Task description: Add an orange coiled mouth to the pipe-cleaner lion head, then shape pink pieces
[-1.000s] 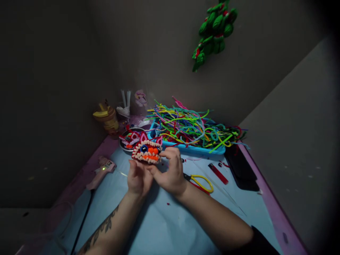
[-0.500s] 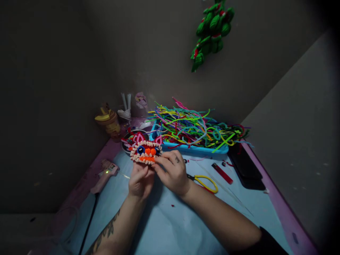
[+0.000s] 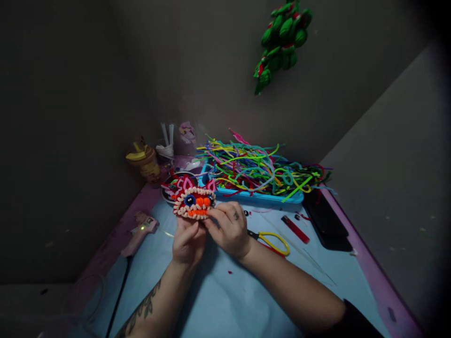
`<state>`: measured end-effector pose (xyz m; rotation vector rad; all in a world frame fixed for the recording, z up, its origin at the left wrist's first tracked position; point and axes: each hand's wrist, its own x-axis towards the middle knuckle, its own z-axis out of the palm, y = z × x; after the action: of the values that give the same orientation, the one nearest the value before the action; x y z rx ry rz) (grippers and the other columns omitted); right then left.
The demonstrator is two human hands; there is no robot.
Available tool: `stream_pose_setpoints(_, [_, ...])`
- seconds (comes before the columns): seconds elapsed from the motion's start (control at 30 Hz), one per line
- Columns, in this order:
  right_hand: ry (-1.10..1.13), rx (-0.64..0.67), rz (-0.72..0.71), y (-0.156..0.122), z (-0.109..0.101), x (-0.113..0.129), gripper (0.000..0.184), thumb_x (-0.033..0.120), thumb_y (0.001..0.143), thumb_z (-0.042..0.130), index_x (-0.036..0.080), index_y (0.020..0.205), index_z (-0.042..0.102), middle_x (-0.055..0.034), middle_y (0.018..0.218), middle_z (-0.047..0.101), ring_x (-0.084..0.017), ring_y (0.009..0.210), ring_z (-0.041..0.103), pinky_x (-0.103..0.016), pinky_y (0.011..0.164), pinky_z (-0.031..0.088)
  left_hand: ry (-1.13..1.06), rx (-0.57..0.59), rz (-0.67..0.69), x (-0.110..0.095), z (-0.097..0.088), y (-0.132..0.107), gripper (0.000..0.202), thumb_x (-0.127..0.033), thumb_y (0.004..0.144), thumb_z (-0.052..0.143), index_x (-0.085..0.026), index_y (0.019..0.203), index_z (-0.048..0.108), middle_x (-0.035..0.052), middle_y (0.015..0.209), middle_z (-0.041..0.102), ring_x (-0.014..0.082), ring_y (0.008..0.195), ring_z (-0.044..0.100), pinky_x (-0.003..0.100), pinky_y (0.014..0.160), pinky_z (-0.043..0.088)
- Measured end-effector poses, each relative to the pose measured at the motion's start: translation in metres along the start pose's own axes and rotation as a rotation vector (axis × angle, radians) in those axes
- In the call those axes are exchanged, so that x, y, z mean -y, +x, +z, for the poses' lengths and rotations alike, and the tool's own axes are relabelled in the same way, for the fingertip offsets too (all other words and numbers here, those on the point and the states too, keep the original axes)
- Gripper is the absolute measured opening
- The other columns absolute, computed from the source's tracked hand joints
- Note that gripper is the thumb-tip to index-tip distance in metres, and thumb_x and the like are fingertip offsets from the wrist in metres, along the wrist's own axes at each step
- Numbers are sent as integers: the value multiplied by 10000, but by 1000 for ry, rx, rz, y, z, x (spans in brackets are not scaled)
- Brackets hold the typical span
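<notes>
Both hands hold a pipe-cleaner animal head (image 3: 194, 203) above the blue-covered table. It has a cream twisted border, blue eyes, an orange nose and mouth, and pink-and-red ears. My left hand (image 3: 189, 241) is closed under it, with the thumb in front and the other fingers hidden behind. My right hand (image 3: 230, 229) pinches the head's lower right edge beside the orange mouth. Just behind the head is a round dark bowl (image 3: 165, 195), partly covered by it. Yellow-handled scissors (image 3: 273, 241) lie near my right wrist, their blades mostly hidden.
A blue tray (image 3: 268, 196) heaped with colourful pipe cleaners (image 3: 246, 164) stands at the back. To the left lies a pink glue gun (image 3: 141, 232), its light on and cord trailing forward. A red lighter (image 3: 295, 229) and a black phone-like slab (image 3: 326, 223) are at right.
The animal head has turned slightly, so its left eye shows more towards me. Both hands have shifted a little to the right and keep their hold.
</notes>
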<state>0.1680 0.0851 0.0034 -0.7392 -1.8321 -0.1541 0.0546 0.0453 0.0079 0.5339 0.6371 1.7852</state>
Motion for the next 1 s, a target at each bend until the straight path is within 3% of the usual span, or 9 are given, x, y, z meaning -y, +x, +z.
stream_pose_setpoints(0.13, [-10,17,-21,-1,1,0,107,233,861,647,201,962,663,-71,869,645,-217,833,536,-362,763,476,-14,-58,33,2,-1,2,511,-294,789,709,-311,1281,569,27,1221,674,204,1128,625,332,1019,447])
stream_pose_setpoints(0.3, [-1,22,-27,-4,3,0,135,250,866,640,204,992,659,-70,881,642,-213,828,545,-360,759,479,-55,-134,40,2,-1,5,314,-219,801,700,-249,1110,659,9,1029,725,155,945,676,279,911,501])
stream_pose_setpoints(0.57, [-7,19,-17,-4,3,-1,128,235,874,637,194,994,657,-77,885,648,-221,837,557,-369,763,484,-92,-169,23,2,0,9,287,-154,748,704,-218,1027,693,-5,958,737,127,858,679,229,843,503])
stream_pose_setpoints(0.83, [7,-5,-22,-2,2,1,83,224,878,631,185,947,652,-76,869,656,-215,831,549,-359,766,487,-110,-184,23,2,-1,9,250,-135,775,653,-201,1010,707,20,950,742,146,852,683,250,845,504])
stream_pose_setpoints(1.0, [13,-8,-43,-4,2,0,145,244,865,642,186,997,654,-77,886,642,-219,844,550,-366,772,486,-141,-176,-19,0,-4,7,296,-146,709,658,-181,998,708,29,857,734,154,796,681,261,832,513])
